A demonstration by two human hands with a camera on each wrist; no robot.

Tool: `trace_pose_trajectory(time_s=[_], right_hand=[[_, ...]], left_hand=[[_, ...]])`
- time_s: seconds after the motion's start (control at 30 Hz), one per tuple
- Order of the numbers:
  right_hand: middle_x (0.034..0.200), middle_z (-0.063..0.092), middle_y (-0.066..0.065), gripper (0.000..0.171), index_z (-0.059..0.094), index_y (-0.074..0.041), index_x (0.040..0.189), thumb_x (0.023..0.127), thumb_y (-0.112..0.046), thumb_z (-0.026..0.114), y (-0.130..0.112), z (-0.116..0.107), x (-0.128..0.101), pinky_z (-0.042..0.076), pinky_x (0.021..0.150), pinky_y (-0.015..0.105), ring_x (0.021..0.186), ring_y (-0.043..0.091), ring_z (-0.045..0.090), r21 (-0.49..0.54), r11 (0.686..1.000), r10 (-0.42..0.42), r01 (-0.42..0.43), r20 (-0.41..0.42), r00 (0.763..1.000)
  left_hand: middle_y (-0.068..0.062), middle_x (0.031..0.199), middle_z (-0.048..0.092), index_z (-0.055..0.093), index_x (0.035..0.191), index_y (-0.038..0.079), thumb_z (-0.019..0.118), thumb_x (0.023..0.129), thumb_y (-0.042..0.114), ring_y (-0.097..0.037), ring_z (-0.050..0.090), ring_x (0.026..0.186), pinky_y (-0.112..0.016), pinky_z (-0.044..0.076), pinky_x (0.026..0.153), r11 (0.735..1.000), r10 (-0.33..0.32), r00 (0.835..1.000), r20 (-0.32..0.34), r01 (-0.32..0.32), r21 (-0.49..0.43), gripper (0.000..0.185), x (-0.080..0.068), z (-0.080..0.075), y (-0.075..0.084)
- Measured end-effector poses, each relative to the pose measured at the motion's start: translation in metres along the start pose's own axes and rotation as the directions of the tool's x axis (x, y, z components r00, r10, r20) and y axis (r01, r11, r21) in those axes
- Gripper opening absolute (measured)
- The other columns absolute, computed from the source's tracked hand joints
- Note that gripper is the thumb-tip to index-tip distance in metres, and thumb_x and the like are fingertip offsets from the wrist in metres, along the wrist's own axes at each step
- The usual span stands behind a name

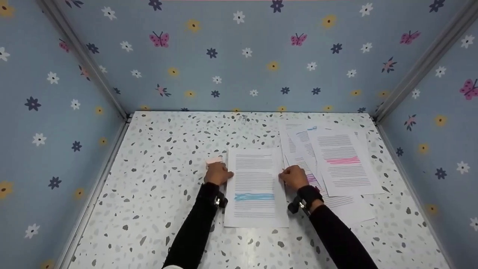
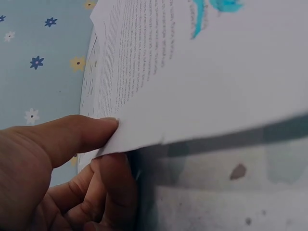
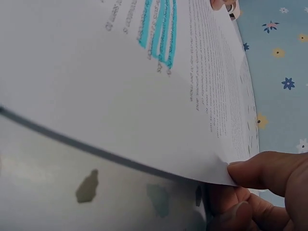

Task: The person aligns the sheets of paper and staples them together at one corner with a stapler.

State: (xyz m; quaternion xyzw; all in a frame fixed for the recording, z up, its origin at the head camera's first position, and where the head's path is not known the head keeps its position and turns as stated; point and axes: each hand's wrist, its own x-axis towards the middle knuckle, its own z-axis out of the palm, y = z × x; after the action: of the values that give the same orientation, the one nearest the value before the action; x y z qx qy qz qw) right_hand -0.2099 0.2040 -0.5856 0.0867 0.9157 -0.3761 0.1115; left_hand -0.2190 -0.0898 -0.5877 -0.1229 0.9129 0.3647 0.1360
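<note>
A printed sheet of paper (image 1: 254,186) with a band of blue highlighter across its lower half lies in front of the person. At its left edge the left hand (image 1: 217,173) pinches the paper between thumb and fingers. The left wrist view shows that thumb (image 2: 91,132) on top and curled fingers beneath, the edge raised over the tabletop. On the opposite edge the right hand (image 1: 295,177) pinches the sheet likewise, its thumb (image 3: 262,169) above and fingers below. A small pale pinkish object (image 1: 214,160) shows just beyond the left hand, partly hidden by it.
Several overlapping printed sheets lie to the right, the top sheet (image 1: 345,164) marked in pink; the right forearm crosses over some of them. The speckled white table (image 1: 160,149) is bounded by flower-patterned panels (image 1: 239,56) at the back and both sides.
</note>
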Motion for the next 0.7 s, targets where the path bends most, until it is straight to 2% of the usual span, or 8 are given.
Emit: trace_pose_trajectory(time_s=[0.07, 0.17, 0.4, 0.53, 0.63, 0.7], right_hand=[[0.061, 0.061, 0.001, 0.017, 0.071, -0.007, 0.070, 0.085, -0.014, 0.072, 0.0001, 0.0008, -0.0002, 0.040, 0.048, 0.028, 0.053, 0.017, 0.053, -0.006, 1.000, -0.006, 0.006, -0.006, 1.000], [0.061, 0.061, 0.002, 0.017, 0.070, -0.007, 0.069, 0.084, -0.014, 0.072, 0.0006, 0.0023, -0.0002, 0.040, 0.049, 0.028, 0.054, 0.017, 0.054, -0.008, 1.000, -0.017, 0.017, -0.013, 1.000], [0.062, 0.063, 0.002, 0.016, 0.070, -0.007, 0.070, 0.083, -0.015, 0.073, 0.0030, 0.0049, 0.0040, 0.041, 0.050, 0.029, 0.055, 0.018, 0.055, -0.045, 0.997, -0.057, 0.055, -0.027, 0.998], [0.062, 0.063, 0.002, 0.016, 0.068, -0.007, 0.070, 0.083, -0.015, 0.075, 0.0042, 0.0047, 0.0060, 0.042, 0.052, 0.029, 0.057, 0.019, 0.055, -0.053, 0.997, -0.061, 0.059, -0.033, 0.998], [0.062, 0.062, 0.002, 0.019, 0.066, -0.008, 0.068, 0.082, -0.015, 0.077, 0.0044, 0.0050, 0.0063, 0.041, 0.054, 0.029, 0.058, 0.019, 0.055, -0.065, 0.996, -0.064, 0.061, -0.038, 0.997], [0.062, 0.062, 0.002, 0.021, 0.065, -0.009, 0.068, 0.083, -0.016, 0.077, 0.0041, 0.0053, 0.0059, 0.042, 0.054, 0.029, 0.058, 0.019, 0.055, -0.071, 0.995, -0.065, 0.063, -0.034, 0.997]], left_hand=[[-0.001, 0.076, 0.058, 0.061, 0.079, 0.011, 0.078, 0.084, 0.021, -0.019, 0.055, 0.067, -0.032, 0.038, 0.058, 1.000, -0.006, 1.000, 0.003, 0.006, 0.023, 0.020, -0.0011, 0.0003, 0.0006], [-0.001, 0.075, 0.058, 0.060, 0.077, 0.011, 0.078, 0.083, 0.020, -0.019, 0.055, 0.067, -0.032, 0.038, 0.057, 0.999, 0.001, 1.000, -0.003, -0.001, 0.037, 0.021, -0.0012, 0.0013, 0.0000], [-0.001, 0.064, 0.054, 0.055, 0.068, 0.014, 0.080, 0.081, 0.015, -0.019, 0.052, 0.059, -0.033, 0.037, 0.052, 0.998, 0.053, 0.998, -0.027, -0.053, -0.031, 0.028, -0.0005, 0.0017, -0.0026], [-0.001, 0.061, 0.054, 0.054, 0.067, 0.014, 0.080, 0.081, 0.016, -0.019, 0.052, 0.056, -0.032, 0.036, 0.051, 0.996, 0.076, 0.997, -0.034, -0.077, -0.034, 0.029, -0.0019, 0.0003, -0.0039], [-0.003, 0.066, 0.059, 0.062, 0.076, 0.008, 0.081, 0.081, 0.017, -0.019, 0.054, 0.058, -0.032, 0.039, 0.053, 0.995, 0.090, 0.995, -0.039, -0.091, -0.042, 0.021, -0.0041, -0.0008, -0.0043], [-0.004, 0.073, 0.063, 0.069, 0.088, 0.003, 0.082, 0.081, 0.017, -0.021, 0.058, 0.063, -0.033, 0.043, 0.056, 0.994, 0.094, 0.995, -0.045, -0.097, -0.050, 0.020, -0.0056, -0.0012, -0.0043]])
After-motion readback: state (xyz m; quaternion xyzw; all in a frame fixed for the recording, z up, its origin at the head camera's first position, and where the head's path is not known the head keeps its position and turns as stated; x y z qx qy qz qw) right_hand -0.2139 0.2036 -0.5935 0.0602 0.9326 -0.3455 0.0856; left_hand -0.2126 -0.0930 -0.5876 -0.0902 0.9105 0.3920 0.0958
